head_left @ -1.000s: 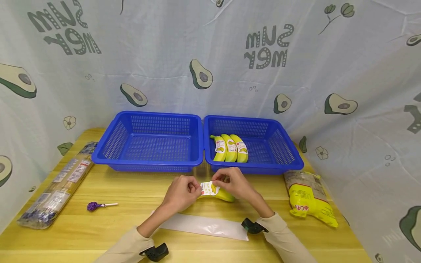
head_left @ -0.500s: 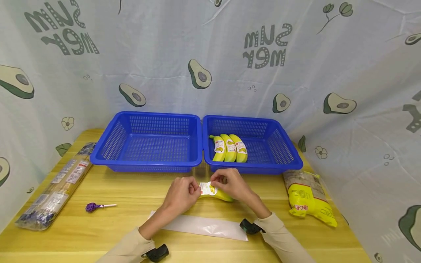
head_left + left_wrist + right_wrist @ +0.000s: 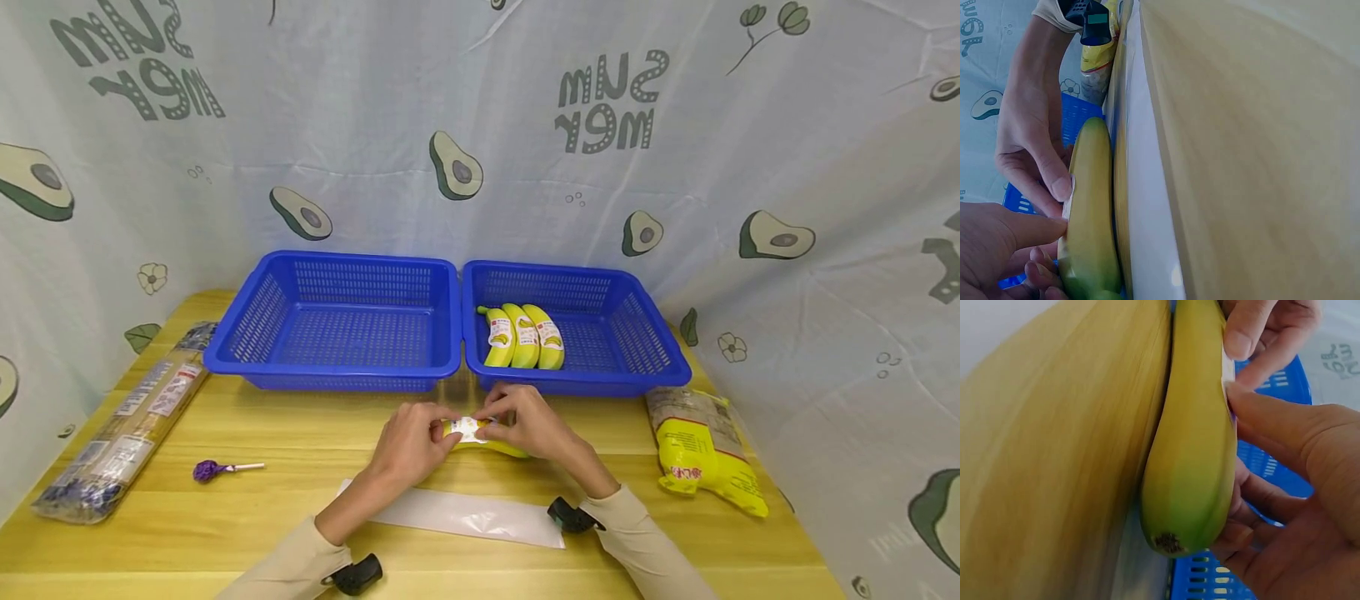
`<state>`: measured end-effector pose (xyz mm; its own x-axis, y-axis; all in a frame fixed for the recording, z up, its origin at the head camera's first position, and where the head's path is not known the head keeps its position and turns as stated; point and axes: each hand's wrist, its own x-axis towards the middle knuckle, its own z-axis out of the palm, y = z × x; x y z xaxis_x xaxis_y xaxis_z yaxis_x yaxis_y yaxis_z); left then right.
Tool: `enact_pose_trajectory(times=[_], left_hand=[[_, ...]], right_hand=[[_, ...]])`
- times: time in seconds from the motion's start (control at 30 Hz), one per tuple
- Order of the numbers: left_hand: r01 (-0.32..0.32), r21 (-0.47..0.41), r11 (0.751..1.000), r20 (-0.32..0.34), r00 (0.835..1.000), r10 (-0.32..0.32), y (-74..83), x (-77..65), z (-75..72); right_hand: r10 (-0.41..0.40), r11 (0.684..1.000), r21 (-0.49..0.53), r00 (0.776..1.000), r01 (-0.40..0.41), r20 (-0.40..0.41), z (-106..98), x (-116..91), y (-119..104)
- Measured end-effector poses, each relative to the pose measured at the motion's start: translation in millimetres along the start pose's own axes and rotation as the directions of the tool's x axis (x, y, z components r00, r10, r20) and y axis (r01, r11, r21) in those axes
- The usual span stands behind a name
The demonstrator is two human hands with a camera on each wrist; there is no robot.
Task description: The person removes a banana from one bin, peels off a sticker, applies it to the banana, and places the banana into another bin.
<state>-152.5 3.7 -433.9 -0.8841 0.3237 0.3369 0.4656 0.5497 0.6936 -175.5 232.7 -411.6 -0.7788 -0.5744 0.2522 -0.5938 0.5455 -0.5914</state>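
A yellow banana [image 3: 495, 448] lies crosswise on the table in front of the right basket. On its upper side is a white label [image 3: 467, 428] with a banana picture. My left hand [image 3: 411, 440] holds the banana's left part, its thumb on the label's edge. From the other side my right hand [image 3: 528, 423] holds it, thumb and index finger on the label's right part. Seen by the right wrist camera, the banana [image 3: 1188, 437] has a greenish end with a dark tip, and some right fingers curl against its far side. In the left wrist view the label is mostly hidden.
Two blue baskets [image 3: 341, 371] stand side by side at the back; the right one holds three labelled bananas [image 3: 527, 337]. A white strip [image 3: 472, 517] lies in front of my hands. Left are a lollipop [image 3: 213, 471] and a long package [image 3: 138, 425]; right, a yellow bag [image 3: 697, 454].
Both hands held the label's ends above the banana; now the label lies down against the banana, with thumbs and fingers on it. The fingers have come closer together.
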Motion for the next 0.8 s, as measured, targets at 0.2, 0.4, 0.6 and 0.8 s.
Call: enact_pose_trajectory(times=[0.2, 0.4, 0.6, 0.8], left_hand=[[-0.006, -0.009, 1.0, 0.051, 0.999, 0.007, 0.0, 1.6, -3.2], [0.005, 0.103, 0.995, 0.084, 0.996, -0.014, 0.1, 0.1, -9.4], [0.026, 0.172, 0.985, 0.13, 0.99, -0.049, 0.2, -0.9, -16.9], [0.015, 0.189, 0.982, 0.134, 0.99, -0.041, 3.0, -1.5, -21.4]], right_hand=[[0.032, 0.999, -0.032, 0.998, -0.03, 0.054, -7, -4, 1], [0.048, 0.998, -0.055, 0.992, -0.041, 0.117, -14, -8, 5], [0.037, 0.998, -0.054, 0.976, -0.026, 0.217, -23, -8, 5], [0.01, 0.999, 0.035, 0.967, -0.019, 0.255, -29, -6, 2]])
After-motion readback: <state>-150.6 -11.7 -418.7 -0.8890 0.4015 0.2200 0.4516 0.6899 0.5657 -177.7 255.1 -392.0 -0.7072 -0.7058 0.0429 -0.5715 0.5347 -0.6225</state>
